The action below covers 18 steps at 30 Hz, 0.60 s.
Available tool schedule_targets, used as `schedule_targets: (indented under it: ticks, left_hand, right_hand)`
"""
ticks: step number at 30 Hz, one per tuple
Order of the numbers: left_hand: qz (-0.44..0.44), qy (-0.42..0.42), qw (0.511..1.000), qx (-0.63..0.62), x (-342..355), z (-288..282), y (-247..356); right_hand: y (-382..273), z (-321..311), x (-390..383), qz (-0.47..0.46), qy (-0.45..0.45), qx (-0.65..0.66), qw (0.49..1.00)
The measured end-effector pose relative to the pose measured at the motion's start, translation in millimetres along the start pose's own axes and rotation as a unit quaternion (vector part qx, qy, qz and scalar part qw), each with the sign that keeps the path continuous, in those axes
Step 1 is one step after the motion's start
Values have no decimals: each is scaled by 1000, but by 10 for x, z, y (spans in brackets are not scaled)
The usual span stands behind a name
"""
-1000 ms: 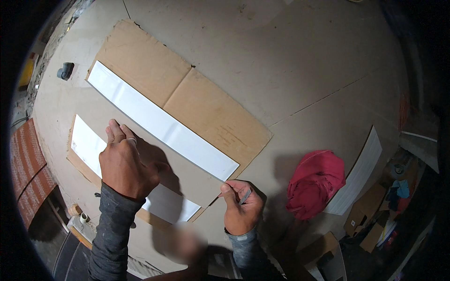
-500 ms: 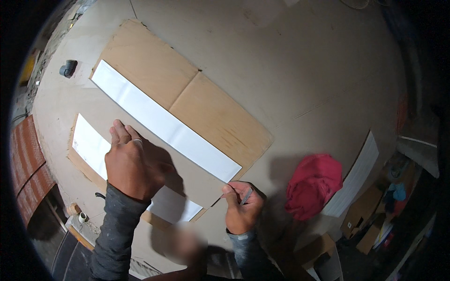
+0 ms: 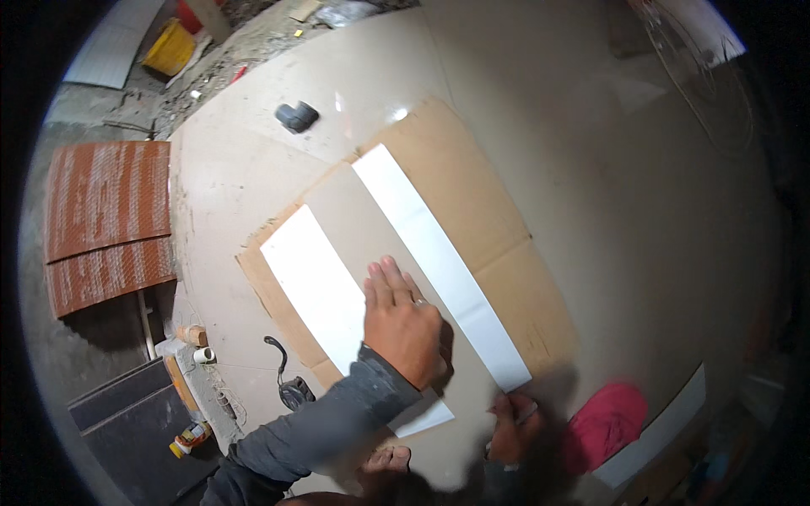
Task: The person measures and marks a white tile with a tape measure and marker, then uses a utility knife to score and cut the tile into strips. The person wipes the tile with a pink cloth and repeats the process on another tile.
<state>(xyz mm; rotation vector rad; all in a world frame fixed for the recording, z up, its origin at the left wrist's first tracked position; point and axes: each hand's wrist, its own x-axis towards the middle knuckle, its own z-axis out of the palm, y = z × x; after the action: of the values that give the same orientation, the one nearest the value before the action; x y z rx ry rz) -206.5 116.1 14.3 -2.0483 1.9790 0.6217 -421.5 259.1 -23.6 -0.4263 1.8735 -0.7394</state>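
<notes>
You are working on what looks like a building site: rubble (image 3: 250, 40) is edging the floor (image 3: 221, 164), where a grey pipe elbow (image 3: 297, 117) is lying.

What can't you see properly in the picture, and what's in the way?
Head view: the small thing in the person's right hand is blurred and in shadow.
Head view: part of the left white strip is hidden by the left sleeve.
Head view: whatever is under the pink fabric is covered by it.
Head view: the pale sheet is cut off by the top edge.
</notes>
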Motion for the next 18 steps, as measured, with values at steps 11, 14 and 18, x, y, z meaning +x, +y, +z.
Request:
schedule_targets:
  ticks: [11,14,18]
  left_hand:
    - [-1,20,1000,-11,-23,64,11]
    - [-3,14,999,-38,-29,36,21]
    - [-18,1,997,-73,-25,13,56]
  right_hand:
    - [-327,-25,-38,-7,-9,-191,982]
    - [-379,-76,-36,-5,-40,-230,972]
    - [-294,-119,14,-174,-87,-222,955]
